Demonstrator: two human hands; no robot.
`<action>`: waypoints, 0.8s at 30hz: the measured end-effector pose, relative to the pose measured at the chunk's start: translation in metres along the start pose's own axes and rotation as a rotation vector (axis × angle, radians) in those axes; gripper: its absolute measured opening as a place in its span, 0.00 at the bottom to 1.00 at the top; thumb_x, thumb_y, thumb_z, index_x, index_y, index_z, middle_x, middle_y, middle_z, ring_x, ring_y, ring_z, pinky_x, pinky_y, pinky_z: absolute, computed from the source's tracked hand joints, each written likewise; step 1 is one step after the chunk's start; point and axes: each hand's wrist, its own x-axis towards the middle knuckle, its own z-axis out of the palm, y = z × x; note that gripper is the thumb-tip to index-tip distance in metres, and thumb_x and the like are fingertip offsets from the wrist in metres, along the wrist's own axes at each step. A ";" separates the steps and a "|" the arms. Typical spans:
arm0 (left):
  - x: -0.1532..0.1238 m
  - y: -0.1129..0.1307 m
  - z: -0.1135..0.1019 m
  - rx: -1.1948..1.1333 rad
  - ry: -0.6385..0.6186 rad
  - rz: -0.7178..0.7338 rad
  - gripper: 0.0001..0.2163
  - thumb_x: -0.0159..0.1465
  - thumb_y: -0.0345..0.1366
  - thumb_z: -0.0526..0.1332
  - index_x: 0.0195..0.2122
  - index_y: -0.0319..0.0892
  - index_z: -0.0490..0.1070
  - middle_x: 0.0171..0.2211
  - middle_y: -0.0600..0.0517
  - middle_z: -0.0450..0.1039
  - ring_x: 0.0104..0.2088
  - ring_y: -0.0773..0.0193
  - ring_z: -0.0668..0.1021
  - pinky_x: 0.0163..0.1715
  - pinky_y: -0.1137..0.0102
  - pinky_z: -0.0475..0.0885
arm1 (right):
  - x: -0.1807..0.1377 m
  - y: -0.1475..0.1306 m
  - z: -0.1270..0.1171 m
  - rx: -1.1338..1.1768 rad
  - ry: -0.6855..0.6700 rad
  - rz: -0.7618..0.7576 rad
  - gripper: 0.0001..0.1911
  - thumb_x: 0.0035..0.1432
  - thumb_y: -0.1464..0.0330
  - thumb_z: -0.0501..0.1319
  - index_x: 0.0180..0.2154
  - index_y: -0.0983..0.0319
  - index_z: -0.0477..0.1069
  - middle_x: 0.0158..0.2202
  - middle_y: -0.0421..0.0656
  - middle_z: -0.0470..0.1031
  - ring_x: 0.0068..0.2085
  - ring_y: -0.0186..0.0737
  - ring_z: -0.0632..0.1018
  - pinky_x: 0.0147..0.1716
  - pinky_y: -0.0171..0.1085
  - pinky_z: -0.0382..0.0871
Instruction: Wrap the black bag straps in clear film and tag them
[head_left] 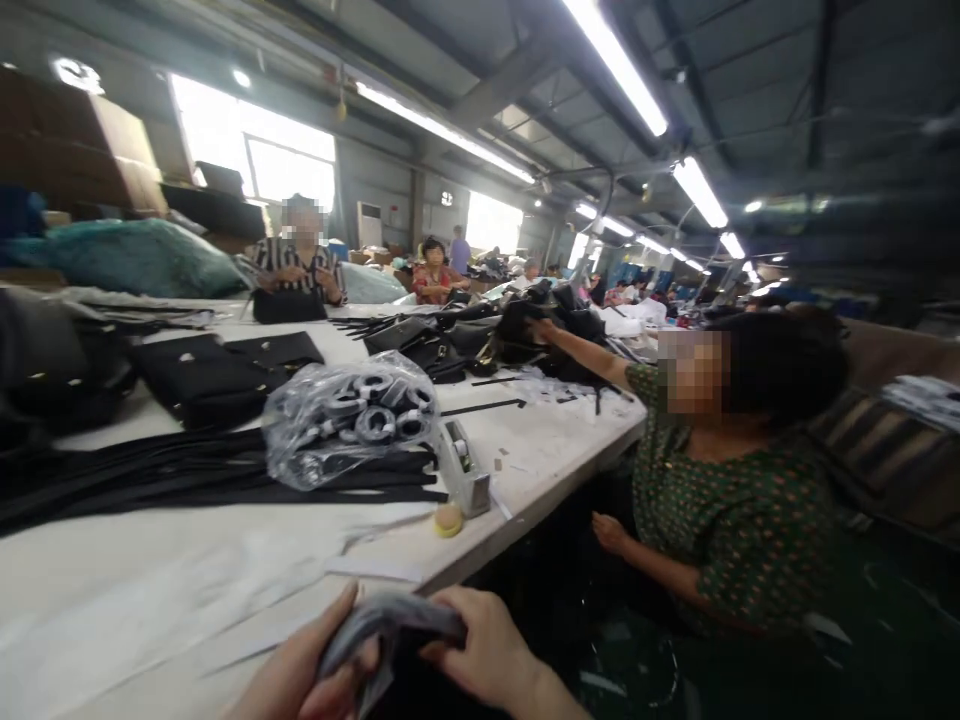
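Note:
At the bottom edge of the view, my left hand [300, 670] and my right hand [487, 655] both grip a dark grey folded piece of material [394, 625], held close to my body just off the near edge of the white table [187, 590]. My left thumb presses on its left end. My right fingers curl over its right end. The piece is blurred, so its exact shape is unclear.
On the table lie black straps [187, 475], a clear bag of tape rolls [352, 415], a tape dispenser [465, 470], a small yellow round object [448, 519] and black bag parts [217, 375]. A person in a green patterned top [735, 510] sits at the right, reaching onto the table. More workers sit farther back.

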 end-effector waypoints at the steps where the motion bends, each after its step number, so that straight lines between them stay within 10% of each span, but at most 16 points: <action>1: -0.008 0.009 -0.001 -0.144 -0.018 -0.011 0.29 0.63 0.60 0.50 0.24 0.39 0.75 0.08 0.62 0.43 0.10 0.71 0.53 0.15 0.72 0.64 | 0.000 0.000 0.006 -0.013 0.058 -0.015 0.14 0.53 0.65 0.65 0.43 0.59 0.75 0.39 0.43 0.79 0.39 0.43 0.77 0.40 0.36 0.68; 4: -0.032 0.043 -0.008 -0.509 -0.032 0.144 0.24 0.69 0.49 0.50 0.29 0.34 0.74 0.11 0.64 0.44 0.12 0.74 0.53 0.24 0.73 0.68 | 0.003 -0.006 0.031 0.029 0.043 -0.037 0.16 0.64 0.59 0.53 0.39 0.62 0.74 0.33 0.46 0.77 0.34 0.42 0.75 0.37 0.37 0.67; 7: -0.044 0.066 -0.017 -0.618 -0.009 0.350 0.20 0.69 0.46 0.51 0.36 0.32 0.72 0.18 0.59 0.56 0.19 0.71 0.64 0.33 0.70 0.70 | 0.004 -0.032 0.061 0.185 -0.262 -0.002 0.26 0.66 0.51 0.48 0.36 0.63 0.74 0.22 0.40 0.69 0.26 0.36 0.71 0.29 0.34 0.64; 13: -0.031 0.028 -0.029 0.320 0.521 0.877 0.23 0.62 0.55 0.56 0.39 0.37 0.72 0.38 0.43 0.72 0.44 0.50 0.72 0.53 0.56 0.62 | -0.002 -0.096 0.060 0.615 -0.588 0.067 0.25 0.62 0.49 0.54 0.39 0.65 0.71 0.18 0.35 0.64 0.18 0.28 0.62 0.19 0.29 0.54; 18: -0.037 -0.014 -0.022 0.982 0.447 0.735 0.19 0.59 0.54 0.60 0.33 0.40 0.72 0.29 0.43 0.73 0.33 0.51 0.73 0.39 0.61 0.66 | 0.021 -0.081 0.015 0.512 -0.459 0.125 0.21 0.60 0.51 0.57 0.33 0.64 0.70 0.16 0.36 0.65 0.15 0.29 0.62 0.15 0.29 0.54; 24: -0.045 -0.021 -0.024 0.763 0.285 0.298 0.26 0.61 0.59 0.55 0.17 0.42 0.68 0.14 0.53 0.64 0.16 0.66 0.63 0.21 0.70 0.56 | 0.030 -0.050 0.002 -0.172 -0.392 -0.155 0.14 0.62 0.59 0.57 0.40 0.59 0.77 0.37 0.45 0.79 0.38 0.43 0.77 0.40 0.39 0.68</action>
